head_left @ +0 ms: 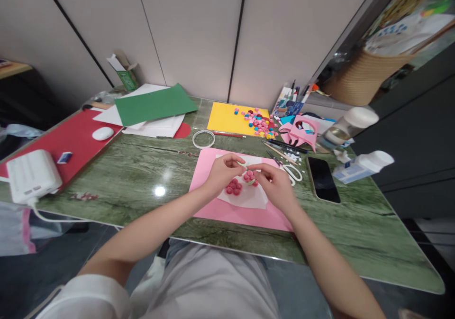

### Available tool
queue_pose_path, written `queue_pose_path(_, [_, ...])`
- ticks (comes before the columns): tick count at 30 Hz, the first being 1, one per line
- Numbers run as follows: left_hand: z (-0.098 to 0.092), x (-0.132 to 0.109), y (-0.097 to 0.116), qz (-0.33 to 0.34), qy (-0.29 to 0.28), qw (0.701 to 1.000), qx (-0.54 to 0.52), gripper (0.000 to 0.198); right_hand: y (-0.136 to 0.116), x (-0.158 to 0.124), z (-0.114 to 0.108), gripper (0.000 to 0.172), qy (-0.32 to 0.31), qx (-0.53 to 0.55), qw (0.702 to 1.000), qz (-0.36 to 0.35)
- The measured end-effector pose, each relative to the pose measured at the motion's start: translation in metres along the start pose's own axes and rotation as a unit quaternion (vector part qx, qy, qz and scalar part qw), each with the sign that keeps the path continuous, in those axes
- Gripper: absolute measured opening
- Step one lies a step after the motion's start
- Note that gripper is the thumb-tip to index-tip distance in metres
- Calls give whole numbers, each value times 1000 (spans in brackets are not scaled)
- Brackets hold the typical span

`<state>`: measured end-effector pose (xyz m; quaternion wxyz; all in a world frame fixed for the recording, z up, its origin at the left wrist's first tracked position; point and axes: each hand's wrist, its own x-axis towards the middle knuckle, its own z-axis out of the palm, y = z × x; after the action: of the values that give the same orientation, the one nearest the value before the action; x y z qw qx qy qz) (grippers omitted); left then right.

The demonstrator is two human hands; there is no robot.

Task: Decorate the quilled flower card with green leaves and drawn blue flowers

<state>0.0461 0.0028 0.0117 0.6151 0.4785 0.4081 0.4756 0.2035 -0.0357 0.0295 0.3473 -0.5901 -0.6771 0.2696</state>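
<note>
strip: thin pale green strip runs btw the two hands, just above the white paper, approx mid tabletop
strip ends: upper end sits at the left hand's fingertips, lower end at the right hand's fingertips
left hand: left hand comes in from lower left, fingers curled, thumb + forefinger pressed together on the strip. Palm faces right/down, wrist hangs over the pink sheet
right hand: right hand comes in from lower right, knuckles up, fingertips pinched on the other end of the strip. Can't tell which fingers exactly, it's a bit blurry
gap: hands are near each other but not touching, w/ only the strip spanning them
pink balls: cluster of pink balls lies on the white paper right under the left hand, a few more sit just beside the strip
arms: both forearms bare, angled in from the near edge to form a V
right side: white-handled scissors just beside the right hand, then a black phone lying flat, screen dark
farther back: white ring, yellow sheet w/ a pile of mixed-colour balls at its right end
left side: green sheet on white papers, well apart from the hands
</note>
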Motion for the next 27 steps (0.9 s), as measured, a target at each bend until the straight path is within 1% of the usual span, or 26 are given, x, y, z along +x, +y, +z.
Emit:
queue_pose_path(4, [2,-2,0,-4,3,1000,-8,15,0,-2,2,26,24,-37,999,-11])
queue_pose_path(7, [3,-2,-2,-5,2,1000,-14,15,0,-2,2,27,30,-56,998,-15])
queue_pose_path(13, [2,-1,-6,-3,-5,1000,-24,17,1,-3,3,27,31,-59,998,-14])
queue_pose_path(17, [0,-1,-3,-1,-12,999,-43,17,4,-1,1,30,50,-65,996,-20])
queue_pose_path(20, [-1,0,-1,9,-20,998,-63,17,5,1,-3,28,60,-25,998,-15])
queue_pose_path(23, [-3,1,-1,10,-31,997,-77,17,6,4,-5,27,56,35,998,-3])
queue_pose_path(25, [-2,1,-1,7,-38,996,-80,17,7,6,-4,28,33,97,995,19])
queue_pose_path(27, [-1,1,-1,5,-46,996,-83,17,9,8,-2,29,3,174,983,51])
